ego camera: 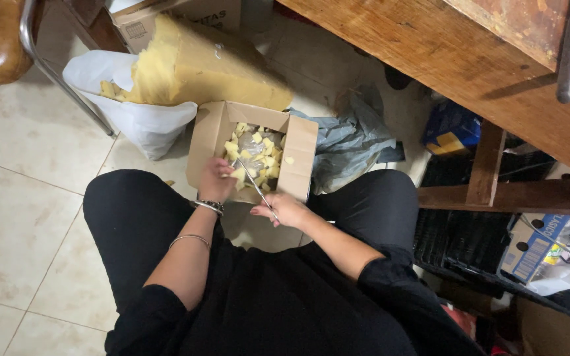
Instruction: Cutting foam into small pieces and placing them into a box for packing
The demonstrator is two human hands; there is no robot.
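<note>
I sit on a tiled floor in black clothes. My left hand [216,179] holds a small yellow foam piece [238,174] over an open cardboard box [300,155]. Long scissors [253,182] are gripped in my right hand [286,209], the blades pointing up-left toward the foam piece. Inside the box lie several cut yellow foam cubes [268,158] on a clear plastic liner. Bracelets ring my left wrist.
A large yellow foam block [209,66] leans in a white plastic bag [143,122] behind the box. A grey plastic bag [351,142] lies to the right. A wooden table [470,62] stands at the right, with black crates [470,240] beneath it. A chair leg [61,79] is at the left.
</note>
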